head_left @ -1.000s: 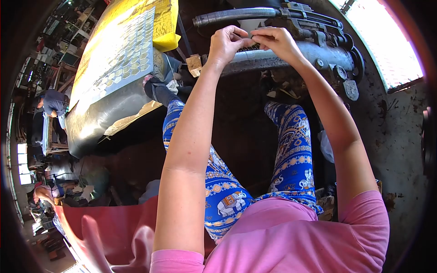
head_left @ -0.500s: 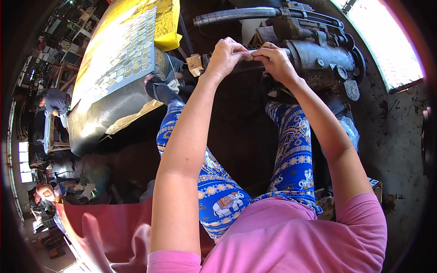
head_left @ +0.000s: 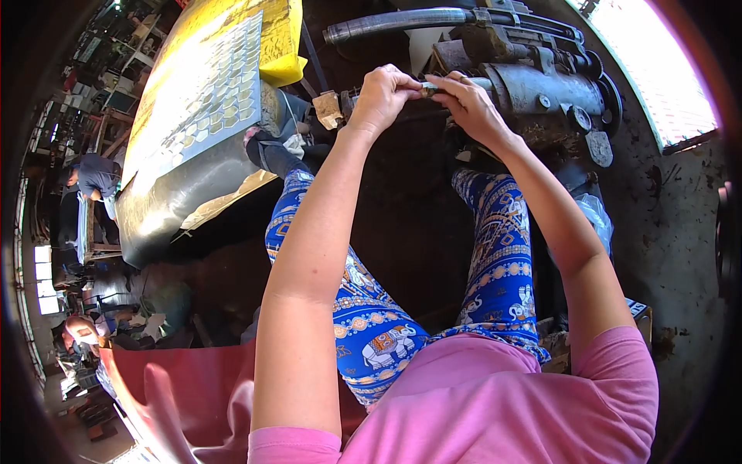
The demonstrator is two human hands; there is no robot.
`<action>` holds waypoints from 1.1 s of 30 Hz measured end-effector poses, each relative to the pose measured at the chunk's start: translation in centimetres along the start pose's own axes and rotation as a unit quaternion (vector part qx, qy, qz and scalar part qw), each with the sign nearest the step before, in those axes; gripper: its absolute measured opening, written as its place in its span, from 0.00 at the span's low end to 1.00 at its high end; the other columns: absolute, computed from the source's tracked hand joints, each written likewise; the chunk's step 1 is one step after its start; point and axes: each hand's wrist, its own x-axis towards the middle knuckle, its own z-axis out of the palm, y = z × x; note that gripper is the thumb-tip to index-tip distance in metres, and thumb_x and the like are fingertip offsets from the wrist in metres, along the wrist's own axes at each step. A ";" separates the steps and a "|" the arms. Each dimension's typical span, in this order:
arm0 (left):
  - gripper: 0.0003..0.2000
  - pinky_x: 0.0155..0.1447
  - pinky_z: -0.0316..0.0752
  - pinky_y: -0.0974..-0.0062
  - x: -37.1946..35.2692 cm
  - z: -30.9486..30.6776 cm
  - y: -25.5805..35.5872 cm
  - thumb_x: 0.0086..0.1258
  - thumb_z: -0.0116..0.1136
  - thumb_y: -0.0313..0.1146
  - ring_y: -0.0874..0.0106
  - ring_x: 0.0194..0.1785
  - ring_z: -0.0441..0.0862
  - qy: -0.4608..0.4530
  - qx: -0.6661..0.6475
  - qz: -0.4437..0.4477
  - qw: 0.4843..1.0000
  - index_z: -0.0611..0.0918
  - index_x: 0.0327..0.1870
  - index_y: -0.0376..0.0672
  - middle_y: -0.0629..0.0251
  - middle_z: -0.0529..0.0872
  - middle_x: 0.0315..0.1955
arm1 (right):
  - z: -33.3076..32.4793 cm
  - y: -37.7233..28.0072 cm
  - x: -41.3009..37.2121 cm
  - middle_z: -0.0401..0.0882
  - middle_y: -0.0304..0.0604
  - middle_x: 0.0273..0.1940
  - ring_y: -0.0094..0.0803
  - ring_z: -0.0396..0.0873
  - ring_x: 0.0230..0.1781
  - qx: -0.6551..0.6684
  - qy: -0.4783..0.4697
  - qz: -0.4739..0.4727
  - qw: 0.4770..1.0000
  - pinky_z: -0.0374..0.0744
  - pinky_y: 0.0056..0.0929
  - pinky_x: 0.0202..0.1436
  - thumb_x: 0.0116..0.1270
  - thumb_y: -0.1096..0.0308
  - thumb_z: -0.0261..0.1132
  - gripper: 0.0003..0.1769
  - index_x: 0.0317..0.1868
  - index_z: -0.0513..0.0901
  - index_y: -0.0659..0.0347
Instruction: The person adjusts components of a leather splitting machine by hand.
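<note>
My left hand (head_left: 382, 99) is closed in a pinch in front of the metal machine, with thumb and fingertips together on a small pale piece (head_left: 427, 90) too small to name. Close beside it, my right hand (head_left: 471, 108) wears a ring and has its fingers stretched toward that piece, thumb and fingers a little apart. Behind both hands lies the grey metal machine (head_left: 553, 91), which has a round wheel at its right end. The hands hide part of its narrow arm.
Left stands a padded bench (head_left: 154, 205) bearing a yellow sheet (head_left: 280, 35) and a sheet of small shiny pieces (head_left: 220, 100). A dark red sheet (head_left: 185, 387) hangs lower left. Another person (head_left: 97, 178) bends at the far left. A curved metal tube (head_left: 402, 25) is above my hands.
The fingers of my right hand have loosened from their pinch and spread, showing more of the piece between the hands. My left hand stays pinched in about the same place.
</note>
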 end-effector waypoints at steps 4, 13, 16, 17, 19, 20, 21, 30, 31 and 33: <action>0.09 0.46 0.80 0.76 0.0 -0.4 0.2 0.57 0.69 0.23 0.72 0.37 0.85 -0.010 -0.016 -0.018 1.000 0.89 0.39 0.41 0.61 0.87 0.34 | 0.7 0.5 0.2 0.80 0.51 0.38 0.47 0.79 0.40 0.025 0.010 -0.007 1.000 0.77 0.36 0.44 0.61 0.77 0.67 0.11 0.43 0.78 0.66; 0.09 0.47 0.80 0.76 0.2 -0.4 0.5 0.57 0.70 0.25 0.73 0.36 0.86 -0.020 -0.032 -0.031 0.999 0.88 0.40 0.39 0.62 0.88 0.34 | 0.6 0.3 0.5 0.80 0.49 0.29 0.39 0.80 0.30 -0.023 -0.011 0.039 0.999 0.76 0.32 0.34 0.62 0.77 0.67 0.04 0.35 0.80 0.67; 0.09 0.45 0.80 0.77 0.3 -0.2 0.9 0.56 0.71 0.26 0.74 0.35 0.85 -0.028 -0.013 -0.023 0.999 0.89 0.38 0.40 0.63 0.87 0.33 | -0.1 0.3 0.5 0.82 0.51 0.30 0.39 0.81 0.30 0.013 -0.045 0.081 0.996 0.76 0.32 0.34 0.62 0.75 0.67 0.04 0.34 0.81 0.68; 0.08 0.45 0.79 0.77 0.3 -0.3 0.9 0.56 0.71 0.26 0.74 0.35 0.84 -0.032 -0.004 -0.018 0.999 0.89 0.38 0.40 0.63 0.87 0.32 | -0.3 0.4 0.5 0.82 0.50 0.30 0.38 0.81 0.30 0.005 -0.036 0.063 0.997 0.76 0.31 0.34 0.62 0.75 0.67 0.05 0.35 0.81 0.68; 0.07 0.44 0.79 0.78 0.5 -0.3 1.0 0.57 0.71 0.26 0.74 0.35 0.84 -0.001 0.011 0.009 1.000 0.89 0.37 0.41 0.64 0.86 0.32 | -0.6 0.8 0.6 0.82 0.50 0.30 0.38 0.82 0.29 -0.012 -0.018 0.027 0.999 0.76 0.31 0.33 0.62 0.74 0.67 0.05 0.36 0.82 0.68; 0.07 0.43 0.78 0.78 0.6 -0.5 1.3 0.57 0.70 0.26 0.74 0.35 0.84 0.014 0.018 0.023 0.999 0.89 0.37 0.41 0.64 0.86 0.32 | -0.7 0.6 1.0 0.82 0.51 0.30 0.41 0.81 0.29 -0.005 0.002 0.018 1.000 0.76 0.32 0.33 0.62 0.74 0.67 0.05 0.35 0.82 0.67; 0.07 0.43 0.79 0.76 0.7 -0.6 1.6 0.57 0.71 0.27 0.71 0.35 0.84 0.023 0.000 0.014 1.000 0.89 0.36 0.40 0.62 0.86 0.32 | -0.8 0.3 1.4 0.82 0.53 0.29 0.44 0.81 0.28 0.001 0.021 0.010 1.000 0.76 0.33 0.32 0.61 0.74 0.67 0.05 0.34 0.82 0.67; 0.06 0.44 0.78 0.76 0.7 -0.6 1.7 0.60 0.68 0.28 0.71 0.36 0.85 0.010 -0.001 -0.006 1.000 0.90 0.37 0.43 0.63 0.87 0.32 | -1.5 -0.4 1.7 0.82 0.51 0.30 0.44 0.82 0.29 0.021 0.021 0.062 0.998 0.77 0.34 0.33 0.60 0.74 0.68 0.05 0.36 0.83 0.65; 0.06 0.44 0.79 0.76 0.7 -0.7 1.8 0.60 0.69 0.28 0.71 0.36 0.85 0.005 0.007 -0.013 1.000 0.90 0.37 0.42 0.63 0.87 0.32 | -1.3 -0.4 1.7 0.82 0.51 0.30 0.44 0.82 0.30 0.027 0.017 0.054 0.998 0.77 0.34 0.34 0.60 0.74 0.68 0.05 0.36 0.83 0.65; 0.06 0.44 0.79 0.76 0.7 -0.7 1.5 0.59 0.70 0.28 0.71 0.35 0.85 -0.005 0.021 -0.017 1.000 0.89 0.37 0.42 0.62 0.87 0.31 | -0.8 0.0 1.6 0.82 0.51 0.30 0.46 0.82 0.32 0.028 0.012 0.027 0.999 0.78 0.35 0.36 0.59 0.75 0.67 0.04 0.35 0.82 0.65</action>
